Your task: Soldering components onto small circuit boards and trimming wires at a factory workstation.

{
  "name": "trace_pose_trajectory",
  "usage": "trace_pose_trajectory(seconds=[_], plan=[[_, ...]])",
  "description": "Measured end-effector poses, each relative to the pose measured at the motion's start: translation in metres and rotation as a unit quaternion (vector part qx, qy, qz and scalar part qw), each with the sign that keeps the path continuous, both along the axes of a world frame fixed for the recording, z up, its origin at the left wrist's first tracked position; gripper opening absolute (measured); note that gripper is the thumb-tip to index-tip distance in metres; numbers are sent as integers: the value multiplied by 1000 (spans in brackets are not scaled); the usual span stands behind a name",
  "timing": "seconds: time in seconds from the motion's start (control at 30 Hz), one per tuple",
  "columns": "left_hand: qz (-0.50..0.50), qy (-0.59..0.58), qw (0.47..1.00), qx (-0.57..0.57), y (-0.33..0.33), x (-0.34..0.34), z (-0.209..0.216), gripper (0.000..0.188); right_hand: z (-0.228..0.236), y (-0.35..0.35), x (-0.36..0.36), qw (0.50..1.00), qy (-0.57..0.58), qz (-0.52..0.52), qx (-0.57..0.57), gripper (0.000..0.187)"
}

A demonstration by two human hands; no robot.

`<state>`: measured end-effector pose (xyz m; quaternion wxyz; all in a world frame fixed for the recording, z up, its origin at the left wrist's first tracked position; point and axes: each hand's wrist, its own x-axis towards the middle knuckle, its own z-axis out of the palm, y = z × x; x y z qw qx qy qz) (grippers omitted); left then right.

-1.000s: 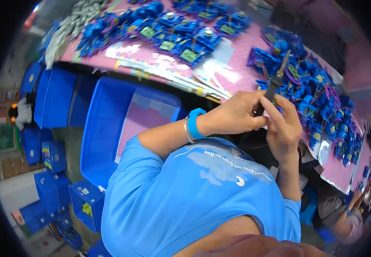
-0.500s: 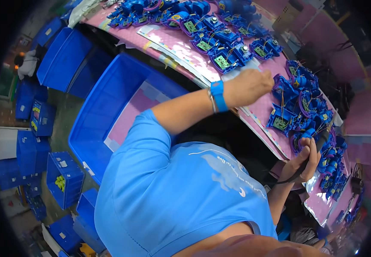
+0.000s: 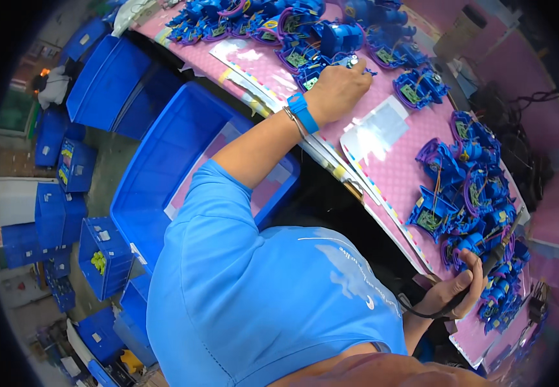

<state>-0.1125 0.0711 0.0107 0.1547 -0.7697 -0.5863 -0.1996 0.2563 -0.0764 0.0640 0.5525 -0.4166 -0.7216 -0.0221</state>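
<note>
Blue casing (image 3: 339, 40) beside left grip (image 3: 339, 90), closure hidden; right grip (image 3: 457, 291) clasps corded tool (image 3: 499, 251). Casing likely light, stiff; hold by edge.

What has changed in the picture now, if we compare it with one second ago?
The left hand has moved away from the right hand, forward and left to the blue housings on the table; whether it grips one is unclear. The right hand has moved toward the picture's lower right, and still holds the pen-shaped tool. The large blue bin remains beside the table.
</note>
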Motion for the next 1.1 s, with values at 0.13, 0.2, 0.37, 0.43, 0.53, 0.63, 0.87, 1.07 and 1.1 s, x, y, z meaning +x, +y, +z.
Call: trace_pose_trajectory(seconds=[0.13, 0.2, 0.37, 0.43, 0.53, 0.63, 0.87, 1.07, 1.1], plan=[[13, 7, 1000, -22, 9, -13, 0, 32, -4, 3, -5, 1000, -3, -10, -20, 36], [-12, -7, 1000, -4, 22, -21, -6, 31, -3, 2, -13, 999, 7, -18, -44, 35], [26, -55, 998, 10, 33, -68, -7, 32, -9, 8, -15, 996, -9, 7, -86, 26], [17, -32, 999, 29, 31, -75, 4, 23, -16, 12, -17, 996, 20, 11, -88, 23], [-43, -75, 991, 103, 18, -43, 18, 29, -33, 17, -17, 998, 42, 25, -50, 26], [-187, -166, 966, 68, -28, 29, 37, 34, -37, 18, -18, 999, 15, 7, -48, 39], [-220, -340, 890, -208, -10, 107, 33, 45, -51, 30, -26, 996, -82, 15, -38, 45], [-311, -435, 768, -352, 30, 101, 9, 29, -56, 28, -16, 995, -88, 15, -50, 46], [-315, -452, 761, -342, 25, 95, 11, 27, -58, 28, -17, 995, -86, 13, -53, 46]])
